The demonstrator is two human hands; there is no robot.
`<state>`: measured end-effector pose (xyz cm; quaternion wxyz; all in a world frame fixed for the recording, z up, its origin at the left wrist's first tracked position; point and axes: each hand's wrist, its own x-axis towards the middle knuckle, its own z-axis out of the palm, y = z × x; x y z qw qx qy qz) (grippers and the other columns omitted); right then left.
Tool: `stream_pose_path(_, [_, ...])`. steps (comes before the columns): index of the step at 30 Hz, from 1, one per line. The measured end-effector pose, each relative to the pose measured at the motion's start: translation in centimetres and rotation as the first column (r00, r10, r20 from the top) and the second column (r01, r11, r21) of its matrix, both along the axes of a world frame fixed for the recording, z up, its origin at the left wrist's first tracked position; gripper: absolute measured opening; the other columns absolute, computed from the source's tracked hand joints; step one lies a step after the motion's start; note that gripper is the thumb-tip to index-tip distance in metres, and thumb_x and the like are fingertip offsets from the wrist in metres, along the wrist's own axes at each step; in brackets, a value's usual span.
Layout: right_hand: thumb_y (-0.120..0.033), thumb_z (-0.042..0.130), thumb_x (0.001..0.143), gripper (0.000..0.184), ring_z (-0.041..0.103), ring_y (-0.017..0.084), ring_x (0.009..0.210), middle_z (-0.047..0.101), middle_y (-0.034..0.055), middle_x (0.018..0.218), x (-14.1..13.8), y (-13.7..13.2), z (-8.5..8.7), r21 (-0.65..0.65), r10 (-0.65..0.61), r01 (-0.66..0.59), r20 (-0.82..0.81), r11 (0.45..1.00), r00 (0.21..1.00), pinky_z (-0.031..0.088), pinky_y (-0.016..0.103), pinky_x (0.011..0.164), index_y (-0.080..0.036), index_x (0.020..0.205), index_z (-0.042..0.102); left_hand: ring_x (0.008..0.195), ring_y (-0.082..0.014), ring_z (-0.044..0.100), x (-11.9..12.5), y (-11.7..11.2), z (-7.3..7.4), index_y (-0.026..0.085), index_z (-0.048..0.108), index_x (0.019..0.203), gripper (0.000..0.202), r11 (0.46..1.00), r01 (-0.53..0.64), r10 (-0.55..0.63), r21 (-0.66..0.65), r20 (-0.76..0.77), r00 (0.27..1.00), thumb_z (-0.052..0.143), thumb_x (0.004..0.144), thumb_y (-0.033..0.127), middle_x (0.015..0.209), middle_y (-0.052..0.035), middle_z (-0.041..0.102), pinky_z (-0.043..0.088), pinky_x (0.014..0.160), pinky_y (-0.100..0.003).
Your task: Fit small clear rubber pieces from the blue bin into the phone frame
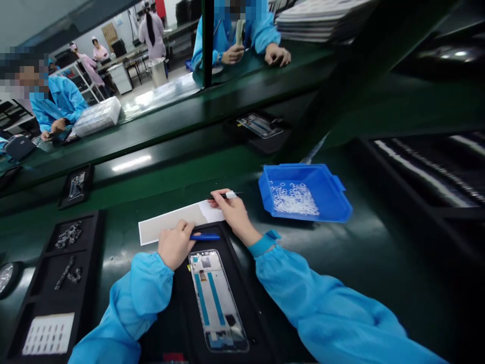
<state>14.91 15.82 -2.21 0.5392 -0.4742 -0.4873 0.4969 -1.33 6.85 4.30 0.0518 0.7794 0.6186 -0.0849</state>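
Observation:
My left hand (176, 244) is closed around a blue pen-like tool (207, 236), which points right over the top end of a black tray. It rests by the edge of a pale strip sheet (161, 227). In my right hand (235, 215), pinched between the fingers, is a slim dark tool with a white band (230, 194); its exact kind is unclear. That hand hovers at the sheet's right end. Below both hands, a phone frame (220, 303) with two blue strips lies in the black tray (250, 308).
A blue bin (333, 207) of small white rings stands to the right. At left is a black compartment tray (94, 227) with small metal parts and a sticker sheet (49, 333). Other phone trays (85, 194) lie farther back. Co-workers in blue sleeves (64, 98) sit across.

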Motion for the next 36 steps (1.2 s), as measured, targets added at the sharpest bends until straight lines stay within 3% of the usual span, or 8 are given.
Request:
stream_pose_path(3, [-0.076,0.058,0.076,0.057,0.071,0.026,0.079,0.07,0.0058,0.077,-0.7,0.2,-0.2,0.0,-0.076,0.076,0.009,0.997,0.997,0.057,0.035,0.071,-0.021,0.088,0.057,0.089,-0.0212,0.071,0.3,0.3,-0.1,0.026,0.067,0.113,0.035,0.999,0.031,-0.03,-0.027,0.032,0.999,0.039,0.101,0.043,0.111,-0.0032,0.068,0.056,0.07,-0.031])
stream_pose_path(6, [-0.077,0.059,0.074,0.058,0.071,0.026,0.076,0.07,0.0061,0.075,-0.9,-0.1,0.1,0.004,-0.084,0.084,0.032,0.996,0.996,0.057,0.034,0.069,-0.02,0.086,0.06,0.097,-0.0229,0.07,0.7,0.7,-0.4,0.031,0.058,0.131,0.039,0.998,0.025,-0.028,0.05,0.061,0.998,0.048,0.097,0.047,0.136,-0.004,0.059,0.058,0.073,-0.033])
stream_pose_path(9, [-0.074,0.064,0.072,0.057,0.069,0.025,0.066,0.07,0.0067,0.071,-0.2,-0.7,0.6,-0.009,-0.056,0.057,0.072,0.998,0.996,0.056,0.032,0.056,-0.019,0.082,0.064,0.101,-0.0271,0.07,1.0,1.5,-0.9,0.036,0.052,0.138,0.05,0.997,0.032,-0.036,0.068,0.049,0.998,0.051,0.092,0.057,0.15,-0.0035,0.047,0.06,0.076,-0.039])
stream_pose_path(13, [-0.069,0.069,0.07,0.05,0.068,0.024,0.059,0.07,0.0063,0.066,1.1,-1.3,0.7,-0.033,-0.035,0.039,0.125,0.999,0.992,0.054,0.03,0.047,-0.019,0.076,0.062,0.094,-0.0282,0.072,1.2,2.0,-1.3,0.038,0.054,0.136,0.05,0.997,0.055,-0.056,0.05,0.013,0.998,0.047,0.092,0.062,0.15,-0.0031,0.048,0.061,0.074,-0.041])
stream_pose_path(19, [-0.059,0.072,0.071,0.04,0.07,0.026,0.059,0.068,0.0038,0.061,1.4,-1.6,0.6,-0.067,-0.021,0.035,0.205,0.997,0.978,0.054,0.03,0.049,-0.022,0.073,0.056,0.085,-0.0275,0.073,1.2,1.6,-1.8,0.04,0.054,0.135,0.05,0.995,0.061,-0.063,0.078,0.019,0.998,0.048,0.091,0.062,0.151,-0.0029,0.047,0.061,0.067,-0.04])
stream_pose_path(24, [-0.053,0.072,0.073,0.034,0.071,0.027,0.063,0.069,0.0044,0.062,1.5,-1.7,0.9,-0.071,0.024,-0.006,0.255,0.997,0.967,0.054,0.032,0.054,-0.023,0.071,0.057,0.084,-0.0282,0.072,1.2,1.6,-2.0,0.038,0.055,0.135,0.049,0.996,0.062,-0.067,0.068,0.067,0.995,0.051,0.091,0.058,0.149,-0.0076,0.047,0.059,0.065,-0.039])
stream_pose_path(30, [-0.056,0.072,0.072,0.037,0.072,0.029,0.065,0.071,0.0054,0.064,1.5,-1.6,0.7,-0.089,0.038,-0.018,0.228,0.996,0.973,0.056,0.033,0.056,-0.023,0.072,0.057,0.086,-0.0283,0.072,1.2,1.6,-2.1,0.037,0.056,0.134,0.048,0.996,0.052,-0.058,0.067,0.091,0.994,0.052,0.091,0.057,0.149,-0.0086,0.048,0.058,0.065,-0.038])
stream_pose_path(36, [-0.062,0.073,0.068,0.043,0.072,0.029,0.063,0.07,0.0066,0.062,1.7,-1.4,0.6,-0.098,0.035,-0.019,0.162,0.995,0.986,0.053,0.031,0.046,-0.022,0.071,0.057,0.09,-0.0288,0.072,1.3,1.6,-1.7,0.038,0.056,0.135,0.048,0.998,0.042,-0.045,0.043,0.067,0.997,0.05,0.092,0.058,0.15,-0.0077,0.046,0.059,0.07,-0.04])
